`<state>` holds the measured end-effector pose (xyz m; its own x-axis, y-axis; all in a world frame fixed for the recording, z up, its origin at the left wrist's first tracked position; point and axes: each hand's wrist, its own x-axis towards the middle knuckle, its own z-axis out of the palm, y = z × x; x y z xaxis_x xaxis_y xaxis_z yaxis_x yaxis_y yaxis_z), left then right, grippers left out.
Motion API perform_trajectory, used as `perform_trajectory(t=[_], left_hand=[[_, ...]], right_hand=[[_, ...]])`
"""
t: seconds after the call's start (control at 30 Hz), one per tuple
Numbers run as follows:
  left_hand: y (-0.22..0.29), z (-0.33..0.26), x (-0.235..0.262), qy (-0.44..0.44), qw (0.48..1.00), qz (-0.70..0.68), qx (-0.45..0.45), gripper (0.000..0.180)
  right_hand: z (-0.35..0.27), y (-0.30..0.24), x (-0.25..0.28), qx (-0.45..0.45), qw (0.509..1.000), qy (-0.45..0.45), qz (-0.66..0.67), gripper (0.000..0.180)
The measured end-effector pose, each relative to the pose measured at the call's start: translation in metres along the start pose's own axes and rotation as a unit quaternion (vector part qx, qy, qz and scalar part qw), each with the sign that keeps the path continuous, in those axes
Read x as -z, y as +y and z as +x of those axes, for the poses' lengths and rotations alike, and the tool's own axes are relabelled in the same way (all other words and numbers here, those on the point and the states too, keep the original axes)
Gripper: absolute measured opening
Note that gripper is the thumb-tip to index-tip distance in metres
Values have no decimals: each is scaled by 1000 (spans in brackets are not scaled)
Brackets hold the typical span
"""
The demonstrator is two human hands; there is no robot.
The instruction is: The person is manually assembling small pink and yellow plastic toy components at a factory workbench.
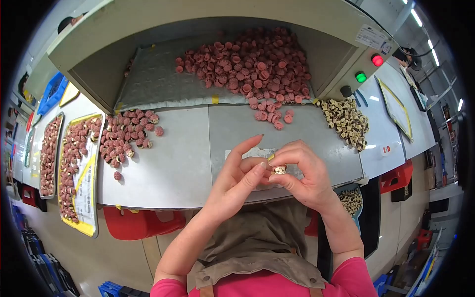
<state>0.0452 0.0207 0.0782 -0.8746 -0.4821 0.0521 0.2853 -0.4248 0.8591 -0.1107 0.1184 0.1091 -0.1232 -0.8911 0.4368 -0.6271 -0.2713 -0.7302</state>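
1. right now, the right hand has a small cream piece pinched between thumb and forefinger, just in front of the body and over the bench's near edge; a fingertip grip seems to suit something this tiny.

2. the left hand is right beside it, thumb tip close to the piece, forefinger lifted away; whether those fingers grip anything, i cannot tell. perhaps the thumb is there to steady it.

3. straight ahead, a big pile of pink-red cups sits inside the cabinet, with some loose cups lying out on the grey bench, likely for an easy reach.

4. over on the right, a heap of cream-and-dark blocks lies near the bench's edge, handy to the right hand, i'd judge; below it, a blue container holds more pale bits.

5. and across to the left, a cluster of berry-like pieces rests just beside a yellow-edged tray partly filled with similar ones, a narrower tray beyond; keeping them on that side probably leaves the middle free for both hands.
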Motion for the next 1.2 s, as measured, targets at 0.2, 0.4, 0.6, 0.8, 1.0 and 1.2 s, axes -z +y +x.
perform_trajectory(t=[0.2,0.4,0.6,0.8,1.0,1.2], left_hand=[[25,-2,-42,-56,996,5,67,58],[5,-16,-78,-18,987,-70,146,55],[-7,-34,-111,89,985,-82,121,51],[-2,-63,-127,143,982,-74,101,50],[6,-82,-122,144,980,-100,94,50],[15,-105,-97,100,987,-100,70,48]], right_hand=[[-17,-18,32,103,990,43,-83,34],[-48,-27,56,130,985,20,-113,40],[-70,-15,54,86,996,9,30,40],[-78,-27,45,102,991,-17,87,35],[-86,-53,32,-40,975,-42,214,22],[-80,-77,14,-40,972,-61,225,22]])
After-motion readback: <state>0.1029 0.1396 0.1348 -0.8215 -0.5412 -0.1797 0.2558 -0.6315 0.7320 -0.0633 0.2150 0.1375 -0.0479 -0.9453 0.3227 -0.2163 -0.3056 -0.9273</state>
